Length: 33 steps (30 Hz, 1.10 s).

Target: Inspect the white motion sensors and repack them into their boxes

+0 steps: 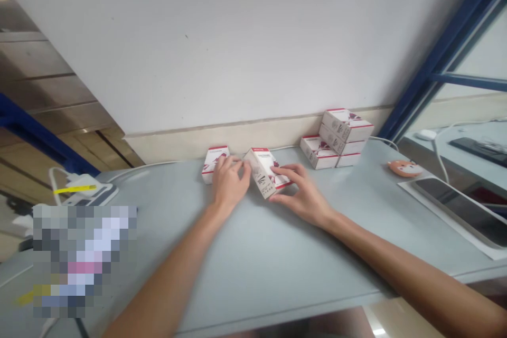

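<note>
Both hands meet at a small white box with red trim (262, 169) lying on the grey table (253, 253) near the wall. My left hand (228, 179) curls its fingers onto the box's left end. My right hand (301, 194) grips its right side and lower edge with thumb and fingers. A second box of the same kind (213, 161) lies just left of my left hand, partly covered by it.
A stack of several matching boxes (337, 138) stands at the back right against the wall. An orange fox-shaped item (404, 168) and a dark tablet on white paper (459, 206) lie at right. A white device with yellow tape (81, 189) sits at left.
</note>
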Tool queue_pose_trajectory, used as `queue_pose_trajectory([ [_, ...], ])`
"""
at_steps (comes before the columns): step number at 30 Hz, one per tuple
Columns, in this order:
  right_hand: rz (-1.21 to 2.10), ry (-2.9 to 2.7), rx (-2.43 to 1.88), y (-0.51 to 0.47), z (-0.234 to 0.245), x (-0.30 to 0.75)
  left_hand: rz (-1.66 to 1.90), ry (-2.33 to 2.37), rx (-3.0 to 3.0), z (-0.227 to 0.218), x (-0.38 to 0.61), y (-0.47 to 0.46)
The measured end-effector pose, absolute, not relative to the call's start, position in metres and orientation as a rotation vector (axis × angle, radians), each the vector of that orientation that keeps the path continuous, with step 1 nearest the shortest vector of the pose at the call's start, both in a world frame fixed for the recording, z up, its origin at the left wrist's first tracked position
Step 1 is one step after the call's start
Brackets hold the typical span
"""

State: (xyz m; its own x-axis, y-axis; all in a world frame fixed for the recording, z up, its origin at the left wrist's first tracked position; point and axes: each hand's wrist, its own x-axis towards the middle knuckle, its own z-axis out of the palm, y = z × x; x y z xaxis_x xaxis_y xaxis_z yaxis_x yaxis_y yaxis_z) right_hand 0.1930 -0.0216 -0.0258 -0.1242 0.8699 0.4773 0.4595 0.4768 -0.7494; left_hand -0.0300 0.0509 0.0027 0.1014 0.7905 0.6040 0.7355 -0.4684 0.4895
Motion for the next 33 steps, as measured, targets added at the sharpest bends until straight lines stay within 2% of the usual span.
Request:
queue_pose_trajectory([
  [7, 0.598, -1.877, -1.204, -0.003, -0.025, 0.160, 1.462, 1.991, 2.090, -0.003, -0.061, 0.079],
  [15, 0.515, -1.851, -1.267, 0.045, -0.025, 0.099, 1.361, 1.946, 2.174, -0.013, -0.074, 0.091],
  [22, 0.485, -1.913, -1.129, 0.051, -0.020, 0.120, 1.355, 1.975, 2.171, -0.011, -0.077, 0.091],
  [25, 0.278, -2.017, -1.124, 0.049, -0.006, 0.162, 1.340, 1.981, 2.165, -0.009, -0.075, 0.090],
  [30, -0.264, -1.964, -1.623, 0.045, -0.002, 0.243, 1.364, 2.048, 2.134, -0.006, -0.065, 0.080],
  [33, -0.380, -1.908, -1.833, 0.043, -0.016, 0.267, 1.503, 2.053, 2.202, -0.003, -0.055, 0.071],
])
